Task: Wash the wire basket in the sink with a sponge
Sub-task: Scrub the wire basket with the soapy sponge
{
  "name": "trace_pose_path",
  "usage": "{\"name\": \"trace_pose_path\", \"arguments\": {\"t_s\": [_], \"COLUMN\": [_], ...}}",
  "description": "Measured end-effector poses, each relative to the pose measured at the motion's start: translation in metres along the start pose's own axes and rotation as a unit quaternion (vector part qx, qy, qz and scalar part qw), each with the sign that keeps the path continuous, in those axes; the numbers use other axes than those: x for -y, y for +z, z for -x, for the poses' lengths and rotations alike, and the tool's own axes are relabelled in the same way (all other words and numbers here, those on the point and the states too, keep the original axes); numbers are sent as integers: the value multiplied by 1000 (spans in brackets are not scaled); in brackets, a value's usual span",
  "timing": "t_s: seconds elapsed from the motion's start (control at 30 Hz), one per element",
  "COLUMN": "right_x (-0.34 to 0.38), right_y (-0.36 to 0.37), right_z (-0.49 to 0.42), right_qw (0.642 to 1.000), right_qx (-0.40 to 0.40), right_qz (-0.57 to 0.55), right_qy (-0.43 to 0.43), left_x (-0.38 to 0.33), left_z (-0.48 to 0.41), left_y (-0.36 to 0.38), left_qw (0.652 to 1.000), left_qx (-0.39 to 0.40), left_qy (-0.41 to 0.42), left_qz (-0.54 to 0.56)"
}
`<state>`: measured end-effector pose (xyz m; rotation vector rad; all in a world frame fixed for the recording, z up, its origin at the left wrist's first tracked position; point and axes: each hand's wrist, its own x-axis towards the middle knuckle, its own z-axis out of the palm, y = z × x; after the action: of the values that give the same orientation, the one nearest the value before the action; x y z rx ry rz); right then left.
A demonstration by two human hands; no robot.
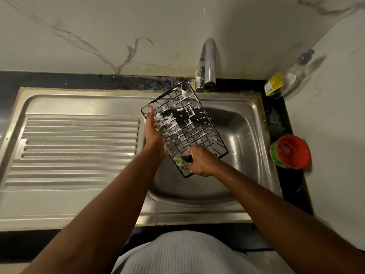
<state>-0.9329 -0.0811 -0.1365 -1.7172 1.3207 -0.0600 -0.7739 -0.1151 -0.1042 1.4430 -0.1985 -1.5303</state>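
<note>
A black wire basket (189,123), streaked with white foam, is held tilted above the steel sink bowl (243,135). My left hand (153,131) grips its left rim, thumb up along the wire. My right hand (199,162) holds a green sponge (180,160) and presses it against the basket's near corner. Foam covers several grid cells in the upper half.
A ribbed steel drainboard (79,147) lies left of the bowl. The chrome tap (206,64) stands behind the basket. At the right on the dark counter sit a clear soap bottle with a yellow label (284,80) and a red-and-green tub (291,152).
</note>
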Motion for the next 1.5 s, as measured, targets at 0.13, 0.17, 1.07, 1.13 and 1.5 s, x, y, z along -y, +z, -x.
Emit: {"name": "trace_pose_path", "arguments": {"t_s": [0.13,0.17,1.07,1.13,1.5], "right_x": [0,3,-16,-19,-5], "right_y": [-1,-1,-20,-2,-41], "right_z": [-8,-7,-29,-30,-20], "right_qw": [982,973,984,974,996], "right_qx": [-143,-172,-46,19,41], "right_qz": [118,143,166,222,74], "right_qy": [-44,-58,-41,-36,-6], "left_x": [3,4,-15,-13,-12], "left_z": [0,-1,-8,-6,-7], "left_y": [0,1,13,15,4], "left_qw": [1000,1000,1000,1000,1000], "left_qx": [0,2,-10,-4,-12], "left_qy": [-7,-8,14,13,20], "left_qz": [6,12,3,-9,-11]}}
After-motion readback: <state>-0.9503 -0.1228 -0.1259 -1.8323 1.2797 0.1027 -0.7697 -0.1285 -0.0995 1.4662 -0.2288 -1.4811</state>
